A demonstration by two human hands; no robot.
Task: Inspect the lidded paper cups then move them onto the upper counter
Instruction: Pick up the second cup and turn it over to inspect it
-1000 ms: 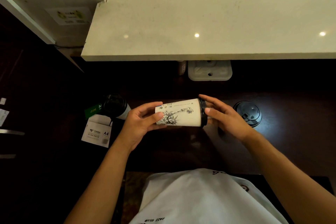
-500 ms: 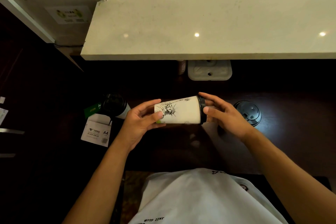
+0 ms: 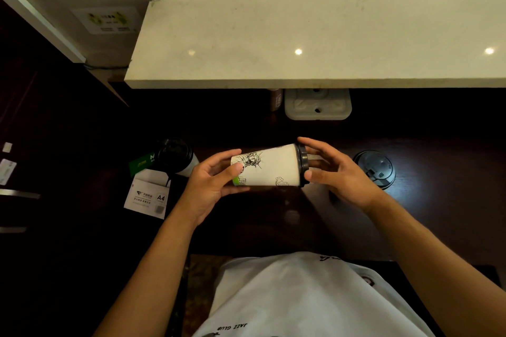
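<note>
Cup (image 3: 269, 165) lies sideways between my hands: left hand (image 3: 212, 183) curled round its base, right hand (image 3: 338, 175) pinching the black lid (image 3: 302, 165).

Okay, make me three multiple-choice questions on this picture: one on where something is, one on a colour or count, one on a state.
1. Where is the held cup's lid?
A. toward the right hand
B. toward the left hand
C. pointing up

2. What colour is that lid?
A. white
B. black
C. red

3. How is the held cup oriented?
A. upright on the upper counter
B. on its side between both hands
C. upside down on the table

Answers: 1 A, the lid meets the right fingertips; 2 B, a dark rim ends the white body; 3 B, each hand holds one end.
</note>
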